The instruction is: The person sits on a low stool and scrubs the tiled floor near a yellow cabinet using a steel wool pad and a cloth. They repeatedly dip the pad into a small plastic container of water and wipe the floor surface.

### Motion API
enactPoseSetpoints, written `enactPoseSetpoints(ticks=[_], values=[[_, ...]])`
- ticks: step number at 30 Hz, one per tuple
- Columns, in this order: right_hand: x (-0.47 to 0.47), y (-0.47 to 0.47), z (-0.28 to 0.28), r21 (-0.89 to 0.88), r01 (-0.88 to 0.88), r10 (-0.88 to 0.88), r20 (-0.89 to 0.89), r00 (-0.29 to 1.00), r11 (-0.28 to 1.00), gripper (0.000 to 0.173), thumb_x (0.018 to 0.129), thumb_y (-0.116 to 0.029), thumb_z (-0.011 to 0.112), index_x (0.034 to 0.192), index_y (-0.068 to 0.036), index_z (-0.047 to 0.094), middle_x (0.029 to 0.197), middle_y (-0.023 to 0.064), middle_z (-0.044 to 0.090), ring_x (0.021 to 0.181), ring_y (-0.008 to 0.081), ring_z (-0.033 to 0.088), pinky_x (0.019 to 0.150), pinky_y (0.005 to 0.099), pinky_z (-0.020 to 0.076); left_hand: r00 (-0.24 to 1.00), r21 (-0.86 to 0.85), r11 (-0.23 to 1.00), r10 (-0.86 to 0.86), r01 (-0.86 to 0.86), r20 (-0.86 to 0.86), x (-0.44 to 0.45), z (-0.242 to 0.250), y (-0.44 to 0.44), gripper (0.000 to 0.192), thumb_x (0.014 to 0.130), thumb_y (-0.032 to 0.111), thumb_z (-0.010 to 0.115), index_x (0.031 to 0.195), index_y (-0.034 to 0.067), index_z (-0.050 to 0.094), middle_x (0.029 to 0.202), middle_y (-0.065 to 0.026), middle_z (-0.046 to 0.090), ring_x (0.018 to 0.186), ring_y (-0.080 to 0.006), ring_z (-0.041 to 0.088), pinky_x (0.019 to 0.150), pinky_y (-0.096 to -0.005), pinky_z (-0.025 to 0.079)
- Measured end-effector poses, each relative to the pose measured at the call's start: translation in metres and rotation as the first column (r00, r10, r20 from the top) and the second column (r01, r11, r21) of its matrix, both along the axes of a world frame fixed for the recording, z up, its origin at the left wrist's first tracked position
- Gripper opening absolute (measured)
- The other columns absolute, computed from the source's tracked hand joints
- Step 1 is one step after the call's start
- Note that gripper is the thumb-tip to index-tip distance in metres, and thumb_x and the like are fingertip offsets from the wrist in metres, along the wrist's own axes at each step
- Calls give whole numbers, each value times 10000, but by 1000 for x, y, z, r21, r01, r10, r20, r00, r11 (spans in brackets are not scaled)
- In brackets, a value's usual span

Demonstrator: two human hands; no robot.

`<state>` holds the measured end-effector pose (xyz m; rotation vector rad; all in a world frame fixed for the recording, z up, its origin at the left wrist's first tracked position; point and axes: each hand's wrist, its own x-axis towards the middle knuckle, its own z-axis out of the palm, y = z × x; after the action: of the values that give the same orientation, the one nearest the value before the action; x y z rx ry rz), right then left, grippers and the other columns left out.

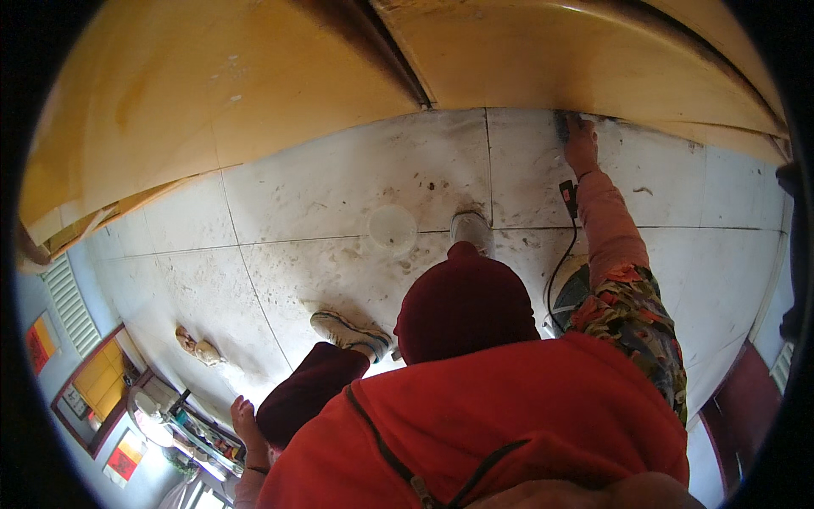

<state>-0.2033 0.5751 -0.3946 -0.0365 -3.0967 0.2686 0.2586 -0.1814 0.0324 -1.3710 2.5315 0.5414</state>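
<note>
My right hand point(580, 145) reaches down to the floor at the lower edge of a yellow wooden panel point(509, 57). A small dark object point(562, 125) lies against its fingers; whether they grip it is hard to see. Close by the right wrist is a black plug-like piece point(568, 196) on a black cord point(559, 264). Out to the side of my left knee point(305, 397), my left hand point(243, 420) hangs with nothing visible in it. A translucent round lid or dish point(392, 229) rests on the dirty tiled floor point(305, 203) in front of me.
Beneath my right arm stands a dark, rounded container point(572, 292), partly hidden. Tan footwear point(197, 347) lies at the left. Farther back are a cluttered rack point(206, 439) and a white radiator point(71, 305). Dirt specks and smears cover the pale tiles.
</note>
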Motion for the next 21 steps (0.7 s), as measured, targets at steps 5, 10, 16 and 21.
enactPoseSetpoints(ticks=[5,10,16,21], values=[[-14,10,7,11,433,-420,269,867,901,545,841,-216,591,1367,-150,470,1256,254,444,1076,476,528,840,529,461,996,5,996,90,-90,-8,14,7,8,413,858,185,532,1207,-35,557,1107,-137,603,988,-226,582,898,-329,460],[-26,-42,9,-31,351,-310,401,862,936,480,845,-191,566,1289,-43,461,1245,287,463,1110,467,511,877,506,455,961,14,962,274,-273,-26,21,7,11,407,860,166,537,1220,-24,553,1090,-134,617,974,-220,593,884,-328,470],[-16,-192,-12,-273,307,-249,229,941,912,454,833,-105,519,1285,-71,520,1330,276,427,1123,467,485,920,517,442,955,106,963,261,-248,-138,24,3,7,419,856,169,540,1229,-21,550,1075,-139,628,987,-232,602,891,-326,473],[-12,-305,-5,-241,117,-80,159,984,964,503,855,-110,528,1353,-74,466,1376,291,384,1148,475,462,945,525,425,970,84,971,229,-222,-85,25,4,9,423,861,169,530,1238,-24,540,1114,-145,610,1012,-228,586,911,-330,459]])
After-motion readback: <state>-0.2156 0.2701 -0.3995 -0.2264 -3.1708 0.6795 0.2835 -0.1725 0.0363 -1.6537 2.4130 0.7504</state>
